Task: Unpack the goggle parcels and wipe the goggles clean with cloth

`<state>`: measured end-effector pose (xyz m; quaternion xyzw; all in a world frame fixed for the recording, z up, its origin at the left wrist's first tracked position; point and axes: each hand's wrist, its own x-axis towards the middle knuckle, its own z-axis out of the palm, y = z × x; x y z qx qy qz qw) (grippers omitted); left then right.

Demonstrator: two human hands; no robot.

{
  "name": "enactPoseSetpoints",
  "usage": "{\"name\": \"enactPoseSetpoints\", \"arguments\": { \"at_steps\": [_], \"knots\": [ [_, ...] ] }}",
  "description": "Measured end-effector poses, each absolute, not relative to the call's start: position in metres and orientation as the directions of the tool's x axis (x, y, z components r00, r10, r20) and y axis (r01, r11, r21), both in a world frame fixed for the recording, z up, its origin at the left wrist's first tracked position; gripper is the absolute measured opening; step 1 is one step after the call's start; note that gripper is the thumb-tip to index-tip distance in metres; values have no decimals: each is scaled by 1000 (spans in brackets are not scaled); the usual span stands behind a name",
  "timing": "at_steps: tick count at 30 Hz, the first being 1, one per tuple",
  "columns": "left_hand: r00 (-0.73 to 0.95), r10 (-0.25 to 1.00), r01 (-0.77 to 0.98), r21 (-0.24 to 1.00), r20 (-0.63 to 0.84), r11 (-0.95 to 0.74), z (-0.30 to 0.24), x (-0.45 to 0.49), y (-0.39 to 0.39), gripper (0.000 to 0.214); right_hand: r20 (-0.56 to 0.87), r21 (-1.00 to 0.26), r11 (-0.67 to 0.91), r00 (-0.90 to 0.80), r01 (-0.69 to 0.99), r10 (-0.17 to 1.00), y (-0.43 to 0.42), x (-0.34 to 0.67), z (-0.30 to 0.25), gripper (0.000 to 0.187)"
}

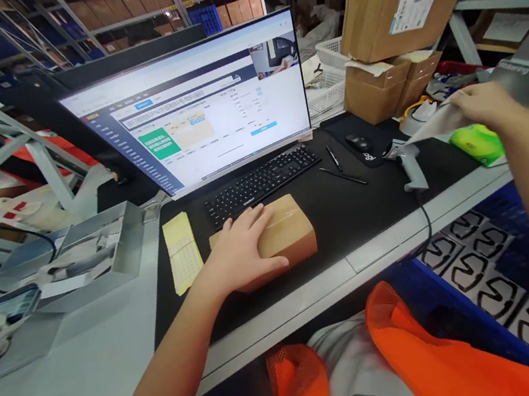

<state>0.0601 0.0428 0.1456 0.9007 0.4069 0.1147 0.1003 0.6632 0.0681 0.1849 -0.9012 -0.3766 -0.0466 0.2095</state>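
My left hand (pixel 242 249) lies on a small closed brown cardboard box (pixel 289 224), its fingers stretched and spread over the top. The box rests on a black desk mat (pixel 348 214) in front of the keyboard (pixel 265 184). Off to the right, my right hand (pixel 487 103) is closed on the end of a thin white sheet (pixel 439 121); whether it is paper or plastic is unclear. The sheet slants down toward a grey barcode scanner (pixel 411 166). Below that hand sits a bright green and yellow packet (pixel 477 145).
A lit monitor (pixel 209 112) stands behind the keyboard. A yellow label stack (pixel 183 252) lies left of the box. Two pens (pixel 333 158) and a mouse (pixel 358 142) lie to the right. Cardboard boxes (pixel 395 7) are stacked at the back right. A blue crate (pixel 464 300) stands below the desk edge.
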Motion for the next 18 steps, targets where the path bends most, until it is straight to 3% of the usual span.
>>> {"name": "enactPoseSetpoints", "arguments": {
  "at_steps": [3,8,11,14,18],
  "knots": [
    [610,792,778,214,-33,-590,147,82,46,110,209,-334,-535,615,776,761,116,645,164,82],
    [587,802,808,146,-111,-571,156,82,45,114,191,-294,-327,391,898,900,163,574,124,87],
    [634,759,772,164,-146,-614,166,75,51,117,73,-239,-207,230,949,971,167,515,85,66],
    [669,707,743,204,-230,-637,173,70,60,118,-104,-136,-202,188,970,977,158,474,49,49],
    [646,699,762,194,-306,-618,170,80,52,107,-169,-102,-138,119,985,978,151,469,29,37]
  ]
}}
